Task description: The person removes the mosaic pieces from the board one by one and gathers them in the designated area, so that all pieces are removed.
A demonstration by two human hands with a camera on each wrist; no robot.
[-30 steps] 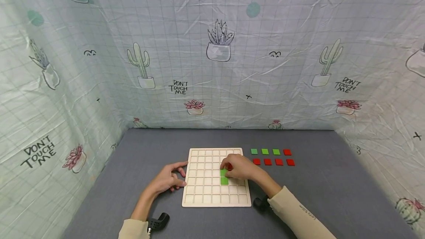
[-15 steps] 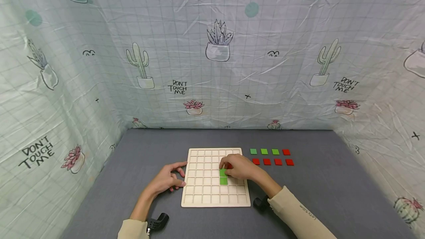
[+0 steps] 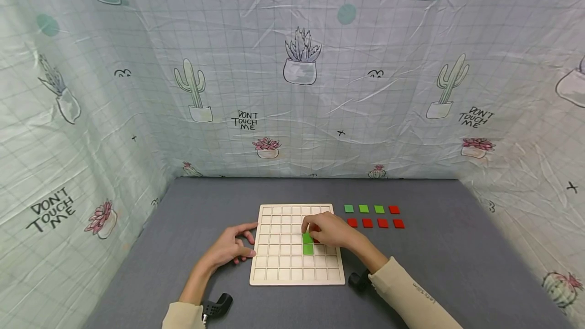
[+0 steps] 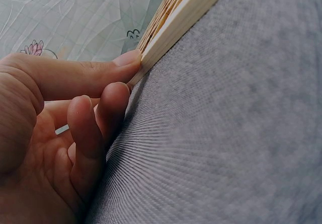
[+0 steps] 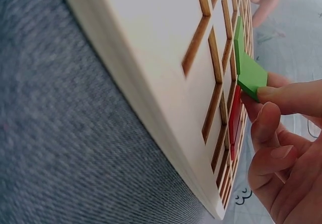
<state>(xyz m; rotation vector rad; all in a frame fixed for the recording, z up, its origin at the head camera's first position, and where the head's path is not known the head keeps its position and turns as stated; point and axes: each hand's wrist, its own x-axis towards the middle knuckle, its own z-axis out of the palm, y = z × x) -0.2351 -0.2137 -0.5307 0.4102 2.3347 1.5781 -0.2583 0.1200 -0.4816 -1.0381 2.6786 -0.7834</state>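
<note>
Three printed warnings (image 3: 245,120) above one gridded board (image 3: 274,273)

We read "DON'T TOUCH ME" three times on the patterned sheet (image 3: 256,176): at left, near the middle and at right, in black capitals. The right sleeve (image 3: 402,301) also bears dark lettering (image 3: 424,293) (upside down to us, and too small to read with certainty). The sheet forms the back and both sides of the space, creased and faintly squared, with drawings of potted cacti (image 3: 196,90) and succulents. Below it we see a plain grey surface (image 3: 192,212), its weave clear in the wrist views.

The pale wooden board lies flat on that surface between the hands. The right hand (image 3: 332,231) pinches a green tile (image 5: 253,77) between thumb and finger, tilted over the grid; a second green tile (image 3: 308,249) lies in a neighbouring cell, and a red tile (image 5: 234,118) beside them. The left hand (image 3: 228,247) has index finger and thumb spread along the board's left edge, touching it, the other fingers loosely bent. Right of the board we count eight loose tiles (image 3: 363,208), three greenish and five red, in two rows.
</note>
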